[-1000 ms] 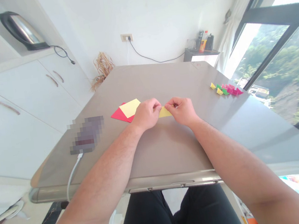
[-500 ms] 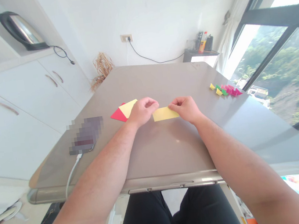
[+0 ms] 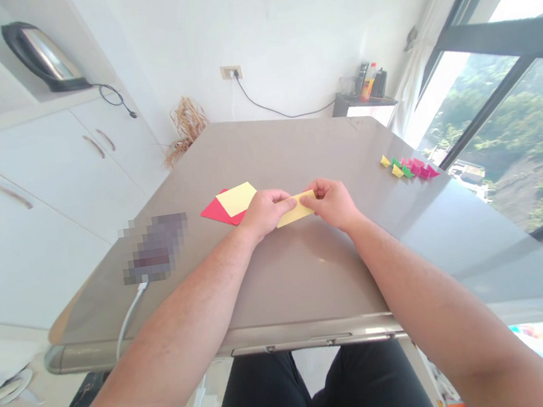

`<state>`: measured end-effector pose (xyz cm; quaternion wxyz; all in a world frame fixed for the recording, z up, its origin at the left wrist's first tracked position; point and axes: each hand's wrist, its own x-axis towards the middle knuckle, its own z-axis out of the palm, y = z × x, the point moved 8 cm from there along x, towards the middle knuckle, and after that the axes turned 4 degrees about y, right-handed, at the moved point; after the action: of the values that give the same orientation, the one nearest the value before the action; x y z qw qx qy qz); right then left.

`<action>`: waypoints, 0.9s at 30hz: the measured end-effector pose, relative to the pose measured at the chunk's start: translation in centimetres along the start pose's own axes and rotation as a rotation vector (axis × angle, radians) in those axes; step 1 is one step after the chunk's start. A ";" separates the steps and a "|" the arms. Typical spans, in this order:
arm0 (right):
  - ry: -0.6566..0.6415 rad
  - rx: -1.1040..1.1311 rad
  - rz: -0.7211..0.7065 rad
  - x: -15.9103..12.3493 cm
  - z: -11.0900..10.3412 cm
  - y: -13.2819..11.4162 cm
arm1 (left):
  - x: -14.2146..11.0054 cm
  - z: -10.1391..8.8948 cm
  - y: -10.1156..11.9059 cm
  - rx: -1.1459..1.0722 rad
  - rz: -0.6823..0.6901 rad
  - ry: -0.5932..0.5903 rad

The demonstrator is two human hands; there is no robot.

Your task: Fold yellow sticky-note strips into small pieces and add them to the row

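Observation:
A folded strip of yellow paper [image 3: 293, 214] is held between both hands just above the table. My left hand [image 3: 266, 213] pinches its left part, thumb on top. At its right end, my right hand [image 3: 332, 203] grips it between thumb and fingers. Left of my left hand, a yellow sheet [image 3: 236, 199] lies over red paper [image 3: 216, 212]; my left hand covers part of their right side. Small folded paper pieces [image 3: 411, 168] in yellow, green and pink stand in a cluster on the right of the table.
The grey table [image 3: 288, 147] stands before a white wall. On its left lies a pixelated phone-like object [image 3: 159, 246] with a white cable [image 3: 128, 318]. A kettle [image 3: 46, 56] sits in the shelf at left. A window [image 3: 506, 116] is at right.
My left hand has taken hold of the yellow paper's left part. The strip is now lifted and tilted, its right end higher. My right hand has shifted slightly left.

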<state>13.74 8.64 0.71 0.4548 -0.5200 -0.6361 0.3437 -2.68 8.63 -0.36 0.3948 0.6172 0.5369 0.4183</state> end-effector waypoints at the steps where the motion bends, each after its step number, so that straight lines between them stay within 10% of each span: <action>1: -0.002 -0.037 -0.013 0.0 0.1 -0.1 | 0.0 0.0 -0.1 0.009 -0.009 0.004; 27: -0.157 0.236 -0.034 -0.5 0.9 -0.6 | 0.8 -0.4 -1.9 -0.228 -0.128 -0.008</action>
<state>12.74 8.09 0.81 0.4673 -0.4236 -0.6336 0.4481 -3.67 9.68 -1.92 0.4902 0.5344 0.5228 0.4482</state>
